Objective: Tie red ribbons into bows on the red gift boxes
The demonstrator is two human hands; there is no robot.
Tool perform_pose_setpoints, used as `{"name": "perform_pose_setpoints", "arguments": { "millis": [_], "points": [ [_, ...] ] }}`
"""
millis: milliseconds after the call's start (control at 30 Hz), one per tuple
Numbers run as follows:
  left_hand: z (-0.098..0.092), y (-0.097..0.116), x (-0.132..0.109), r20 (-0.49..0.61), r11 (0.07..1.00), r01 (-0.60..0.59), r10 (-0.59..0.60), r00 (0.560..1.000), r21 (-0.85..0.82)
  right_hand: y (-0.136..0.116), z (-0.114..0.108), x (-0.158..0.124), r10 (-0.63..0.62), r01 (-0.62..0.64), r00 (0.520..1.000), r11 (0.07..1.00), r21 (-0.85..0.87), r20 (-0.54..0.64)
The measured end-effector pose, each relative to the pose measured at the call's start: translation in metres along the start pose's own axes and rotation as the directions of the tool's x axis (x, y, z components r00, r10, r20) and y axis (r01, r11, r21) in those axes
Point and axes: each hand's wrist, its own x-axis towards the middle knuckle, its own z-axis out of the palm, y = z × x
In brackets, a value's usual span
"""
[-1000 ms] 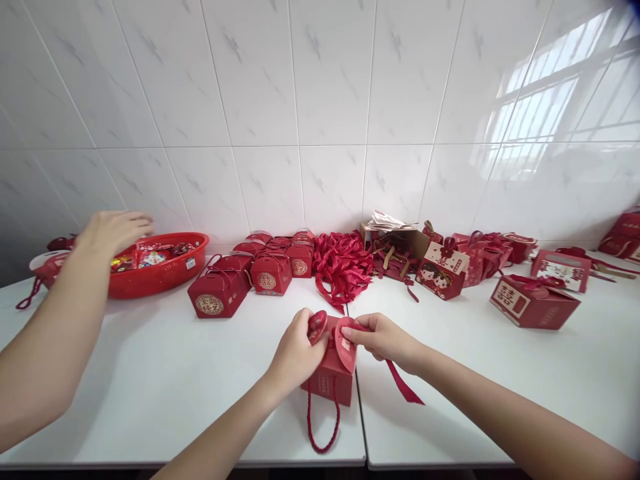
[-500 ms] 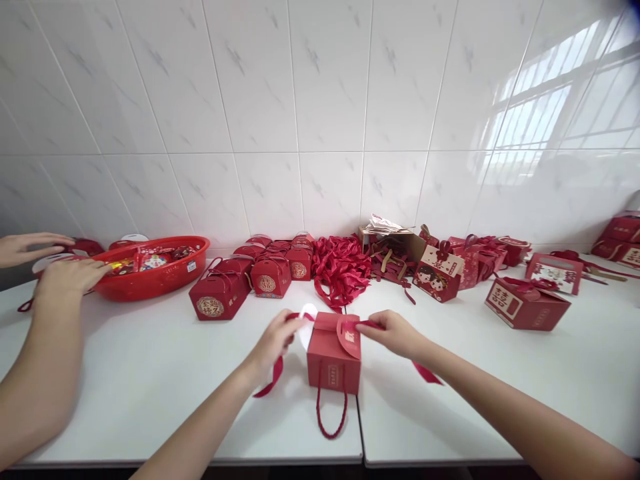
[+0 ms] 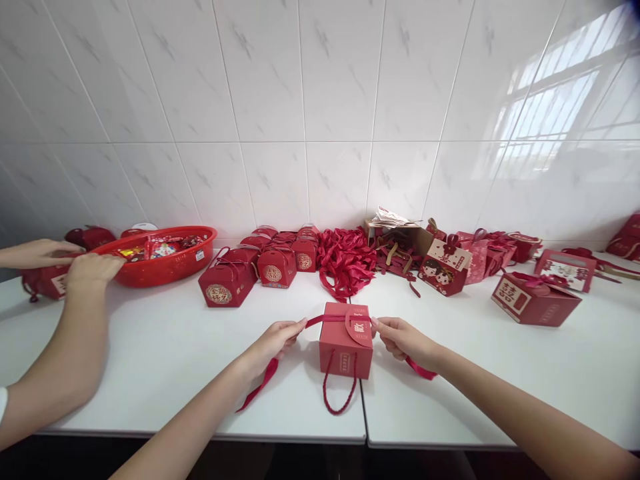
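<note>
A red gift box (image 3: 345,340) stands on the white table in front of me, its rope handle (image 3: 340,408) hanging toward me. Across its top runs a red ribbon (image 3: 314,322), drawn taut over the round flap. My left hand (image 3: 280,340) pinches the ribbon left of the box, and the loose end dangles below that hand. On the right, my right hand (image 3: 400,337) grips the ribbon close to the box's edge, its tail showing under the wrist. Both hands are closed.
Behind the box lie a heap of red ribbons (image 3: 345,257), an open carton (image 3: 370,233) and several red boxes (image 3: 227,280). More finished-looking boxes (image 3: 537,299) stand at right. Another person's hands (image 3: 95,270) work by a red basin (image 3: 160,270) of packets at left.
The box's left flap has folded down, and the ribbon now lies stretched over the top. My left hand has drawn slightly away from the box. The view has shifted a little.
</note>
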Motion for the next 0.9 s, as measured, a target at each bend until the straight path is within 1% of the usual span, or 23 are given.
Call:
{"name": "perform_pose_setpoints", "arguments": {
  "millis": [100, 200, 267, 333, 433, 533, 600, 667, 700, 767, 900],
  "points": [
    [-0.007, 0.006, -0.002, 0.044, 0.996, 0.0, 0.004, 0.999, -0.09, 0.0, 0.003, -0.001, -0.011, 0.011, 1.0, 0.999, 0.041, -0.007],
    [-0.013, 0.011, -0.004, 0.093, 0.988, -0.022, 0.037, 0.995, -0.15, -0.001, 0.003, 0.0, -0.007, 0.008, 1.0, 0.998, 0.064, -0.004],
    [-0.014, 0.014, -0.004, 0.107, 0.986, -0.047, 0.065, 0.992, -0.163, 0.0, 0.005, 0.001, -0.001, 0.0, 1.0, 0.997, 0.08, 0.006],
    [-0.011, 0.019, -0.003, 0.094, 0.983, -0.082, 0.099, 0.991, -0.167, 0.003, 0.007, 0.003, 0.006, -0.008, 1.0, 0.995, 0.095, 0.022],
    [0.002, 0.029, -0.002, 0.059, 0.977, -0.139, 0.15, 0.987, -0.162, 0.009, 0.009, 0.005, 0.019, -0.023, 0.999, 0.995, 0.093, 0.048],
    [0.023, 0.037, -0.002, 0.059, 0.981, -0.154, 0.162, 0.985, -0.117, 0.016, 0.01, 0.007, 0.025, -0.027, 0.999, 0.998, 0.05, 0.048],
    [0.036, 0.039, -0.002, 0.058, 0.984, -0.161, 0.166, 0.984, -0.079, 0.02, 0.011, 0.009, 0.033, -0.033, 0.999, 0.999, -0.002, 0.031],
    [0.044, 0.037, 0.0, 0.04, 0.981, -0.185, 0.187, 0.981, -0.048, 0.021, 0.012, 0.011, 0.051, -0.051, 0.999, 0.997, -0.057, 0.008],
    [0.044, 0.036, 0.001, 0.027, 0.98, -0.198, 0.199, 0.98, -0.034, 0.021, 0.012, 0.011, 0.062, -0.062, 0.998, 0.995, -0.083, -0.004],
    [0.04, 0.031, 0.004, 0.003, 0.98, -0.2, 0.2, 0.98, -0.003, 0.017, 0.008, 0.01, 0.079, -0.082, 0.996, 0.989, -0.125, -0.026],
    [0.019, 0.024, 0.008, -0.059, 0.992, -0.125, 0.126, 0.99, 0.02, 0.003, -0.009, 0.0, 0.082, -0.087, 0.996, 0.985, -0.149, -0.037]
  ]
}}
